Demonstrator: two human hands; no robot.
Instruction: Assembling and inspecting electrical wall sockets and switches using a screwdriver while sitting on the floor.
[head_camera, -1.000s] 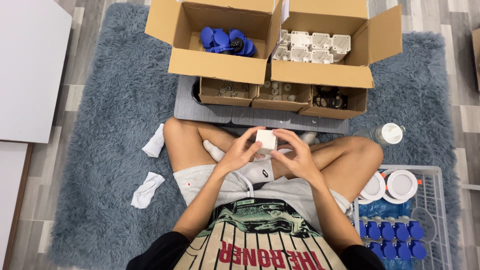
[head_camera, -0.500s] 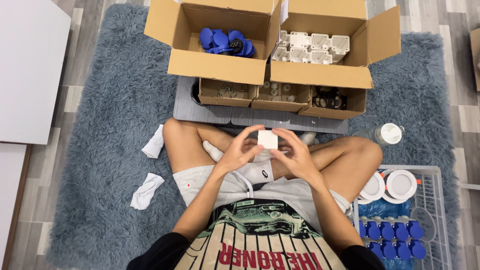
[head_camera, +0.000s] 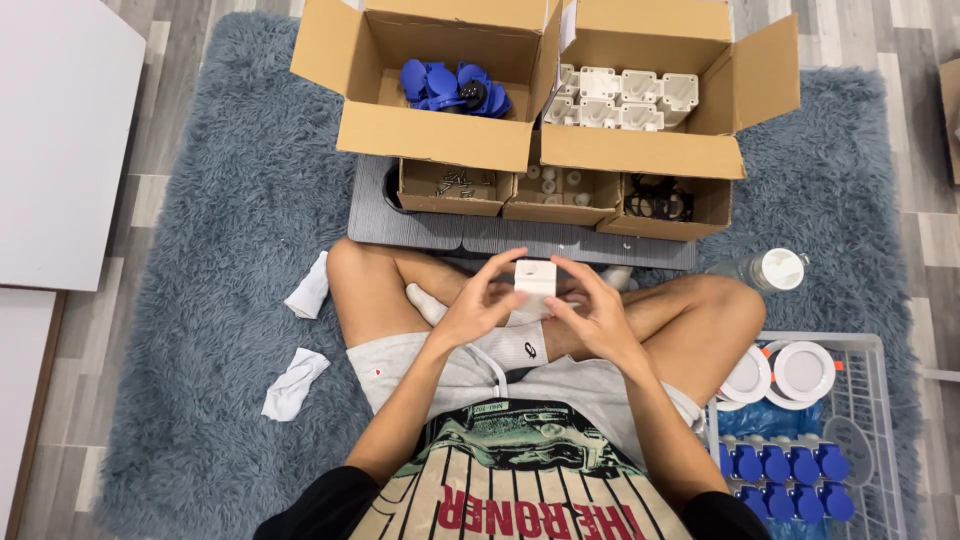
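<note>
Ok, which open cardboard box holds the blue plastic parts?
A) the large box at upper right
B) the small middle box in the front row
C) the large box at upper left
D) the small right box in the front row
C: the blue plastic parts lie in the large upper-left cardboard box; the upper-right cardboard box holds white plastic housings.

small white boxy part (head_camera: 535, 276) — upright, held above crossed legs

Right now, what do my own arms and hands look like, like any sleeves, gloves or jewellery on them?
Both forearms are bare from the elbow down. The left hand and right hand wear no gloves, and no rings, watch or bracelet show. Near the bottom edge, short black sleeves cover the upper arms, joined to a cream shirt front with dark pinstripes and a printed picture.
</note>
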